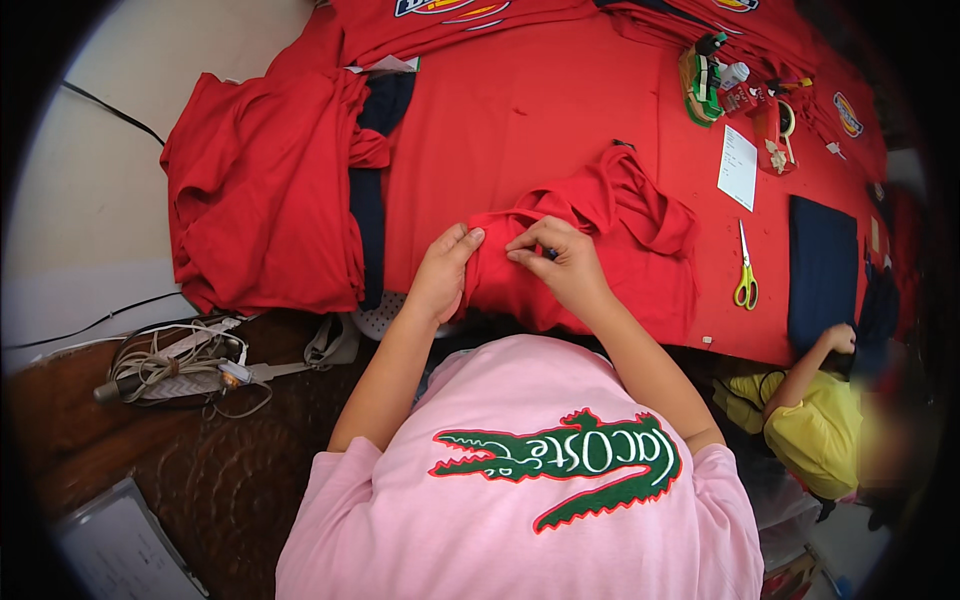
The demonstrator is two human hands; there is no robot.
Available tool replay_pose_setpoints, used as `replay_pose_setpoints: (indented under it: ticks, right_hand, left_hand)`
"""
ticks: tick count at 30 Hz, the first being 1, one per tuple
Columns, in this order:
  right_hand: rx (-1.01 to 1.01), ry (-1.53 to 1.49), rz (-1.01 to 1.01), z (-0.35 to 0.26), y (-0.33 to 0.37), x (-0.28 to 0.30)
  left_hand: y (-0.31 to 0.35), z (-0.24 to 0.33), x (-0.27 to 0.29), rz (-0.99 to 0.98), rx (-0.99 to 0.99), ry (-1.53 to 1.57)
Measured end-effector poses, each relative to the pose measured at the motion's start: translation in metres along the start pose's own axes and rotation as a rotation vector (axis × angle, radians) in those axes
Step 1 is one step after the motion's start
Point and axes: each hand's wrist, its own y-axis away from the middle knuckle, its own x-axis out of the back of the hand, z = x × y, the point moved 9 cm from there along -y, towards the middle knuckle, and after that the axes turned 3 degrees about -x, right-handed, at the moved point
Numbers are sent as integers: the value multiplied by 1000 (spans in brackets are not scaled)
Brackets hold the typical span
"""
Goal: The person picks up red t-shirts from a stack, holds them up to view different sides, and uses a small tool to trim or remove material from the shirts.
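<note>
A red garment (640,265) lies bunched at the near edge of the red-covered table (520,100). My left hand (445,268) is closed on the garment's left edge, pinching the cloth between thumb and fingers. Just to its right, my right hand (560,265) is held over the same cloth with thumb and forefinger together. A small dark thing shows inside the right hand's curled fingers; its kind cannot be made out. Whether the right fingertips also grip thread or cloth is too small to tell.
Red garments (265,190) are heaped left. At right lie yellow-handled scissors (746,275), a paper sheet (738,168), a green tape dispenser (702,85) and folded navy cloth (822,270). A person in yellow (815,435) sits at the right. Tangled cables (185,360) lie lower left.
</note>
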Motion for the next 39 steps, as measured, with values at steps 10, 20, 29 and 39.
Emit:
replay_pose_setpoints:
  ticks: [10,20,29,39]
  right_hand:
    - [-648,425,758,132,169,312]
    - [-428,662,505,81,93,167]
    - [-72,-7,388,105,-54,157]
    - [-461,-170,656,167,67,316]
  left_hand:
    - [8,4,42,173,-291,-475]
    - [27,-4,28,250,-366,-857]
    - [49,13,-5,291,-684,-1151]
    - [44,-130,-106,-614,-668,-1487]
